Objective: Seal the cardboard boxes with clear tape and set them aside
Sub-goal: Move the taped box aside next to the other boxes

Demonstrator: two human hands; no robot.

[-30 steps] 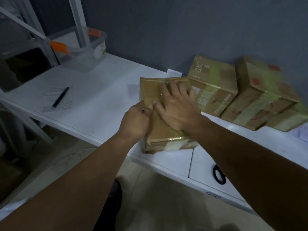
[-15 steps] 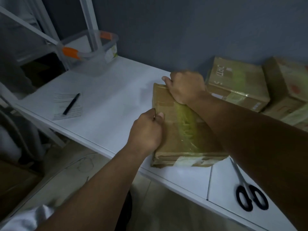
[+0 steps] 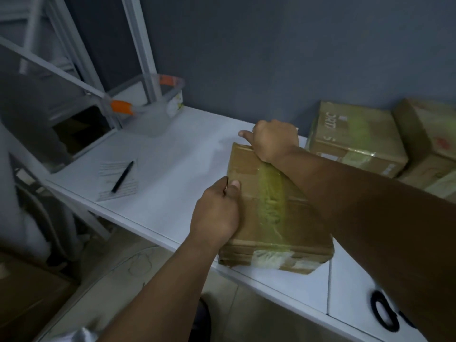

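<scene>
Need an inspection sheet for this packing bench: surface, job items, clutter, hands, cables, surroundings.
Surface: white table, seam near the right end.
Job's things: box near the front edge, tape strip along its top and down the near side; taped boxes stacked by the wall.
Clutter: pen on paper; scissors, partly hidden; clear tub.
Hands: left hand grips the box's left edge; right hand curls over its far edge.
Cables: thin wire on the floor.
Surroundings: grey wall, white frame.
</scene>
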